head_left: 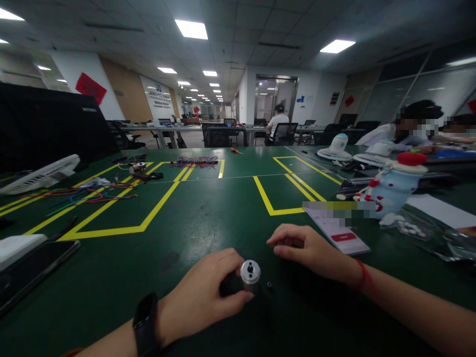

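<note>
Left hand (203, 292) reaching in from lower left, back of the hand facing up, fingers and thumb curling around a motor-like silver metal cylinder (250, 274) and gripping it. Cylinder sitting low over the green table (208, 213), between the hands, long axis running near upright, end face with dark holes pointing up; can't tell if its base is touching. Right hand (316, 253) hovering or resting just beyond, fingers loosely curling, thumb below; can't tell if the tips are meeting. Tiny metal piece (269, 284) lying just right of the cylinder.
</note>
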Motion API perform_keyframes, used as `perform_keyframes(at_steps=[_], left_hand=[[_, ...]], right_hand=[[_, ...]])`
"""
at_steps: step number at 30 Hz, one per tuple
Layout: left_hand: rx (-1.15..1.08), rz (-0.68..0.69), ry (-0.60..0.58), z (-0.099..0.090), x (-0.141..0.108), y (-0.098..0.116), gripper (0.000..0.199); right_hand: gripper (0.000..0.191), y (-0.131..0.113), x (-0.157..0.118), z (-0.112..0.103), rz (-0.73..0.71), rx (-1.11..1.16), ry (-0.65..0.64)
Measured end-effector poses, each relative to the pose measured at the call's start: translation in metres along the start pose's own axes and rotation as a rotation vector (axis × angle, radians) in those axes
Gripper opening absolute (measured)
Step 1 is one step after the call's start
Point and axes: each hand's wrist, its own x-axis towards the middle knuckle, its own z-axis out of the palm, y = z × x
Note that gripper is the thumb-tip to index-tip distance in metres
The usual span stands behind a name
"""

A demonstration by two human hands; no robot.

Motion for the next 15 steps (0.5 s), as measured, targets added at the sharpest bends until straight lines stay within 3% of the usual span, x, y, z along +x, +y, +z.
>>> perform_keyframes(at_steps=[3,5,7,11,13,15], left_hand=[[0.000,0.004,0.004,0.000,0.001,0.000,0.013],[0.008,-0.002,0.003,0.000,0.001,0.000,0.012],[0.016,-0.005,-0.001,0.001,0.000,-0.001,0.012],[0.026,0.004,-0.002,0.002,0.000,-0.001,0.011],[0.027,0.006,0.000,0.002,0.000,-0.001,0.011],[0.030,0.003,0.006,0.002,0.000,-0.001,0.011]], right_hand=[[0.024,0.014,0.007,-0.007,0.153,0.018,0.239],[0.024,0.017,0.008,-0.008,0.192,-0.059,0.298],[0.023,0.011,0.005,-0.005,0.134,-0.155,0.216],[0.019,-0.010,-0.006,0.011,-0.112,-0.347,-0.095],[0.014,-0.017,-0.010,0.018,-0.153,-0.407,-0.152],[0.009,-0.019,-0.010,0.023,-0.139,-0.369,-0.117]])
